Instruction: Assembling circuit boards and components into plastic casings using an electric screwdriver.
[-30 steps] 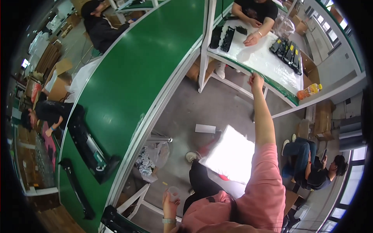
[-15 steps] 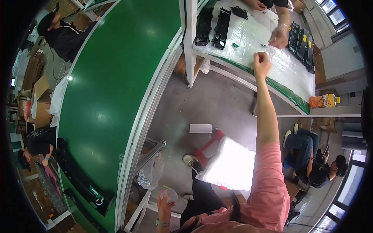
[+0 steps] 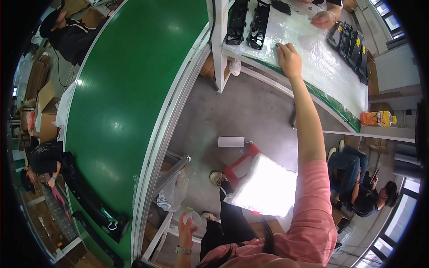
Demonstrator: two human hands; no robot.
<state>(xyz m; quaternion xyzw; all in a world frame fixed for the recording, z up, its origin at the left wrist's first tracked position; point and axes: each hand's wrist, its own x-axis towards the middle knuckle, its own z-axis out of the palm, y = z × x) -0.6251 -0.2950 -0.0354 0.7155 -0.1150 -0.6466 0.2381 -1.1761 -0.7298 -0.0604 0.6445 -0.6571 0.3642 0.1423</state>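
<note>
My left hand (image 3: 185,232) is closed round a small clear plastic cup (image 3: 192,219), low in the view beside the conveyor frame. My right arm stretches out to the far table (image 3: 313,58), which is covered in clear film. There my right hand (image 3: 290,61) has its fingers drawn together at the surface. A tiny dark bit shows at the fingertips, too small to name. Left of that hand lie two long black plastic housings (image 3: 259,27) (image 3: 237,22). Another person's hand (image 3: 323,19) is over the same table, farther back.
A green conveyor belt (image 3: 120,102) runs along the left, carrying long black curved parts (image 3: 89,201). More black housings (image 3: 351,47) lie at the table's right. An orange drink bottle (image 3: 377,119) stands near its corner. A white bag (image 3: 263,187) rests on a red stool (image 3: 241,165).
My right hand has moved left along the table edge to where a small green piece lay, and that piece no longer shows. The other person's hand has drawn back. My left hand keeps the cup.
</note>
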